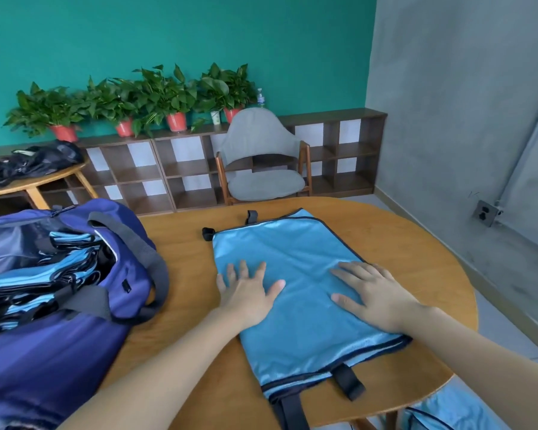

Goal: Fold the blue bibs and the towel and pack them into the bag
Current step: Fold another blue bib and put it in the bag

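Blue bib [295,274] flat on tabletop [180,246], centre frame. Left hand [249,290] and right hand [375,294] pressing it, fingers [242,268] spread, gripping nothing. Thin, slick, limp fabric: likely slides. Pinch bound edges or corners. Bag [75,274] at left, open.

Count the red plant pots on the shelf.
4 along the shelf top: far left, next, third, fourth partly behind the chair. More may be hidden.

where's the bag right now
In the head view the purple-blue duffel bag sits open at the left of the wooden table, left of the blue bib, with folded bibs inside.
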### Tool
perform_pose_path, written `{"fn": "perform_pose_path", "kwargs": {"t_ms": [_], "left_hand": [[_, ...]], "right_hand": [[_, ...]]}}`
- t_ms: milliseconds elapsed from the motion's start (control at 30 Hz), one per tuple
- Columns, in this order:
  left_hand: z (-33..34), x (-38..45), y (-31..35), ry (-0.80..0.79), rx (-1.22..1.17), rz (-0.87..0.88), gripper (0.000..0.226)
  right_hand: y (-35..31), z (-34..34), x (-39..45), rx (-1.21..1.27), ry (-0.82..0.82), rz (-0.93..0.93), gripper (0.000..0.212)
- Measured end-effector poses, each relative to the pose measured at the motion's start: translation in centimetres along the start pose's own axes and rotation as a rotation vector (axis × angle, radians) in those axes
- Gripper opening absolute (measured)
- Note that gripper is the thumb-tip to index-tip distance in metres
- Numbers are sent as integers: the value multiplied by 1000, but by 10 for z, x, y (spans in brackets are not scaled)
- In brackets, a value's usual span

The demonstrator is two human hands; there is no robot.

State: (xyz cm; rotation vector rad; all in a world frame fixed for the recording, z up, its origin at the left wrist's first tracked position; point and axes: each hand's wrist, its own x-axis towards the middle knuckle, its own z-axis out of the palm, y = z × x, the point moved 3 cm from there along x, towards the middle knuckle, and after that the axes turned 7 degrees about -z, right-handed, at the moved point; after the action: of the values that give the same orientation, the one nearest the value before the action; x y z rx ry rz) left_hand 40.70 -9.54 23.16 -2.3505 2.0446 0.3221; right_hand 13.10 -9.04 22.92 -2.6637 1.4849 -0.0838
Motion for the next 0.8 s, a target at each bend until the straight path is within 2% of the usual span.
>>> {"fn": "perform_pose_path", "kwargs": {"t_ms": [133,267,333,400,533,667,800], "left_hand": [[-5,11,-11,70,44,85,77],[-27,29,-25,211,278,129,74],[-27,17,-26,233,210,203,70],[-24,-6,-26,222,33,313,67],[-17,-62,-29,104,-117,509,60],[-20,-96,-39,90,-149,533,61],[-26,-125,-53,114,-181,494,54]], "right_hand": [[-12,3,-3,1,18,111,82],[-42,6,-11,71,104,173,81],[-53,-3,-23,75,195,110,76],[-54,-11,-35,73,246,28,72],[-51,-15,-58,138,176,-11,54],[-51,-19,-85,153,191,-30,39],[-53,-14,-111,142,254,-67,47]]}}
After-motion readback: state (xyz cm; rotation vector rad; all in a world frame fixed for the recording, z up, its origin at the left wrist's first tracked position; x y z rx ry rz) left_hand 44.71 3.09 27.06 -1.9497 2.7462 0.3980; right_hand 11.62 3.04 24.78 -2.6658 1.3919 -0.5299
